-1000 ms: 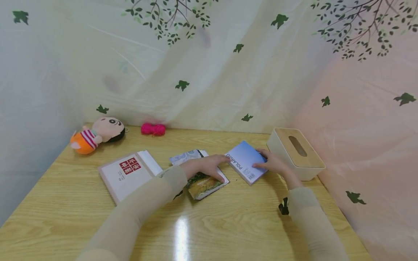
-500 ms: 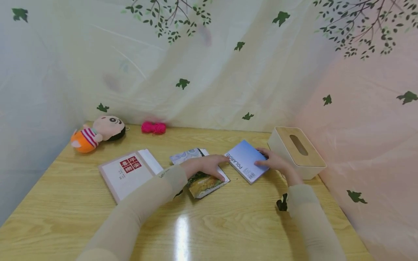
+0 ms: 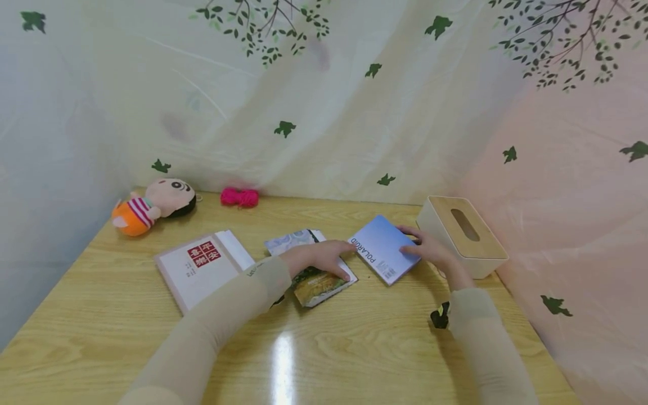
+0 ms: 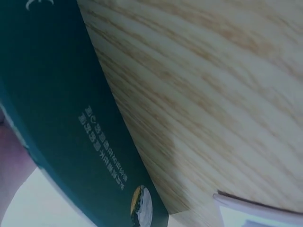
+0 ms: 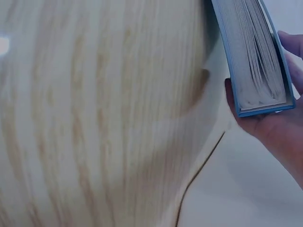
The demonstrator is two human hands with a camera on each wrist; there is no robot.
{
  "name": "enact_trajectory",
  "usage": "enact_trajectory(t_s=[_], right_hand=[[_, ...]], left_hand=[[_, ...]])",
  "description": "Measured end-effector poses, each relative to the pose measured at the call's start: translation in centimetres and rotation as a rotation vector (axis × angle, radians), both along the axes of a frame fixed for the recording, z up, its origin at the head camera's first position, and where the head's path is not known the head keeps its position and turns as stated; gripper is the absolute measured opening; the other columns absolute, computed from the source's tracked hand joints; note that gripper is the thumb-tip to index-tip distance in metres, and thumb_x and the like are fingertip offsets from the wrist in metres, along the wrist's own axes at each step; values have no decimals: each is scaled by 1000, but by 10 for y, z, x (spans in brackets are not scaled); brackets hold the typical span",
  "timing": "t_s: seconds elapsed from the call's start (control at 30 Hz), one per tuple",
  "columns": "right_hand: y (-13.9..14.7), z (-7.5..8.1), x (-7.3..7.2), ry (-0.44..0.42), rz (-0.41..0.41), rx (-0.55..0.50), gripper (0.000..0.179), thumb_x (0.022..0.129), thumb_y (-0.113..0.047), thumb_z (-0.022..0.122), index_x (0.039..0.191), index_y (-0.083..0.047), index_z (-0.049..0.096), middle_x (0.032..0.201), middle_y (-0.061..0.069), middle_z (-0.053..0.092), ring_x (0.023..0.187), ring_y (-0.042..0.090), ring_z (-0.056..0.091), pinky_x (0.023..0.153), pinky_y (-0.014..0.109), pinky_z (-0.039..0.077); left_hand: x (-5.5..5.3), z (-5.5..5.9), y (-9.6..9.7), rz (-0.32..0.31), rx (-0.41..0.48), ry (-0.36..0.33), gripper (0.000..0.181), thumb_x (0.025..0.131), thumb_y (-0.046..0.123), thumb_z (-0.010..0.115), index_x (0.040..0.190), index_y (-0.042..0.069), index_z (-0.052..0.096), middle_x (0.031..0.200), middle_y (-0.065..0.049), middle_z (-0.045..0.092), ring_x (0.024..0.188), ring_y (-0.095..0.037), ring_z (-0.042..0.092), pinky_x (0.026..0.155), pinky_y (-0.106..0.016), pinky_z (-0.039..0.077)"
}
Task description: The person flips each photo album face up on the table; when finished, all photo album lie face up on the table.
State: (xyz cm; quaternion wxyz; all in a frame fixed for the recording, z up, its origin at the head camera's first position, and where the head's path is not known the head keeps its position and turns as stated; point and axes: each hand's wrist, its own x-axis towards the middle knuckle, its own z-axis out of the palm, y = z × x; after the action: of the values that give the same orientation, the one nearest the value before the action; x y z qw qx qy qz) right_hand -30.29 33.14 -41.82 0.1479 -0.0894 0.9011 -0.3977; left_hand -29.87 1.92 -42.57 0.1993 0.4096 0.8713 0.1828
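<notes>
My right hand (image 3: 430, 250) grips the right edge of a blue book marked POLAROID (image 3: 383, 250), thumb on the cover and fingers along the far side. In the right wrist view the book's pages (image 5: 258, 56) fan slightly between its blue covers. My left hand (image 3: 324, 259) lies over a book with a painted cover (image 3: 316, 289), fingers straight. Its thumb rests by the near right corner, and its fingertips reach the blue book's left corner. In the left wrist view the painted book's dark green side (image 4: 71, 109) fills the left.
A pale album with red Chinese characters (image 3: 194, 287) lies on the left, partly under the left sleeve. Behind are a plush doll (image 3: 152, 208) and a pink yarn bundle (image 3: 239, 197). A tissue box with a wooden lid (image 3: 460, 236) stands close beside the right hand.
My right hand has shifted slightly right, its thumb sliding toward the blue book's right edge. The left hand stays in place over the painted book. The head view drifts a little.
</notes>
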Motion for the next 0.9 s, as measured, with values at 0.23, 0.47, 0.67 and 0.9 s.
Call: enact_trajectory(t_s=[0.23,0.47,0.67,0.9], right_hand=[[-4,11,4,49,32,-20,64,90,-24,65,147,-21,35,151,17,30,128,45,38,98,53,41],[-9,24,11,33,48,-63,61,90,-18,64,145,-21,38,152,13,30,130,42,39,97,51,43],[-13,29,14,108,101,-22,57,90,-19,64,143,-21,42,147,12,37,126,37,42,93,46,44],[-22,38,20,199,164,7,58,88,-17,67,141,-16,44,145,13,38,117,35,48,87,42,47]], left_hand=[[0,-5,1,3,20,16,82,85,41,68,149,11,27,154,-5,28,142,-21,24,115,-33,23],[-1,-6,0,19,50,15,82,84,39,70,148,11,29,153,-6,29,141,-21,26,115,-33,23],[-4,-9,-3,7,73,34,82,83,36,71,148,9,29,152,-8,31,141,-22,27,115,-32,23],[-6,-4,-6,61,141,13,82,84,30,72,149,7,26,153,-10,30,139,-24,31,114,-34,27]])
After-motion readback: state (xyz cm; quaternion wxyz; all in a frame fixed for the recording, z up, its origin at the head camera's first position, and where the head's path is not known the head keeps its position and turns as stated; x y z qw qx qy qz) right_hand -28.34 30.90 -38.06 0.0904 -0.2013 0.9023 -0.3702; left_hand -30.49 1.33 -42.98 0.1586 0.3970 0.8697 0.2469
